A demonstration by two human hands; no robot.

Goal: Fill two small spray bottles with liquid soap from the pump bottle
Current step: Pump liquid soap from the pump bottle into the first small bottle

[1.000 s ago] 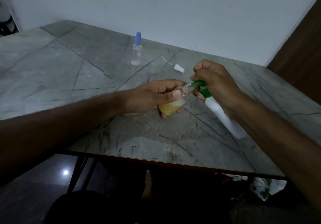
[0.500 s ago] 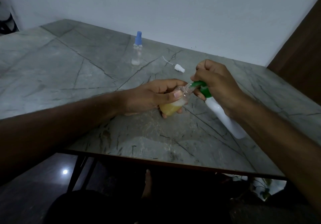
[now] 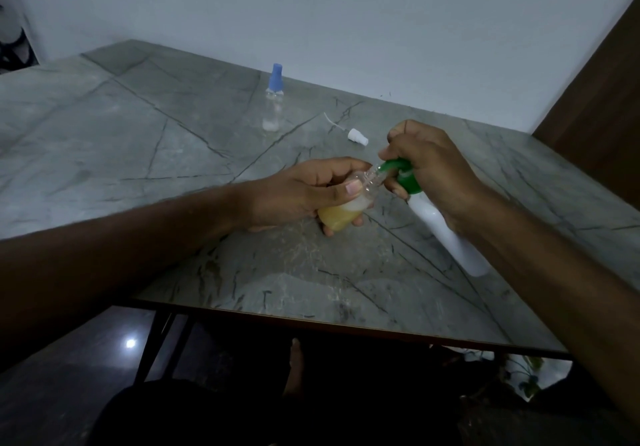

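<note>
Over the table (image 3: 173, 155), left hand (image 3: 294, 193) grips tilted spray bottle (image 3: 341, 215); right hand (image 3: 433, 165) seemingly squeezes pump bottle (image 3: 446, 234)

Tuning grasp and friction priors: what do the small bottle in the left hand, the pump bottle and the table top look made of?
Small bottle: clear glossy plastic, likely; yellow liquid shows through the wall.
Pump bottle: opaque white plastic body, smooth with a soft sheen; glossy green moulded pump head.
Table top: grey, dark-veined, marble look, fairly matt; the thin edge suggests laminate or tile, uncertain.

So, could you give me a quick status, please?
Left hand grips half-full small bottle. Right hand holds pump bottle, nozzle at its mouth. Nothing obstructing.
</note>
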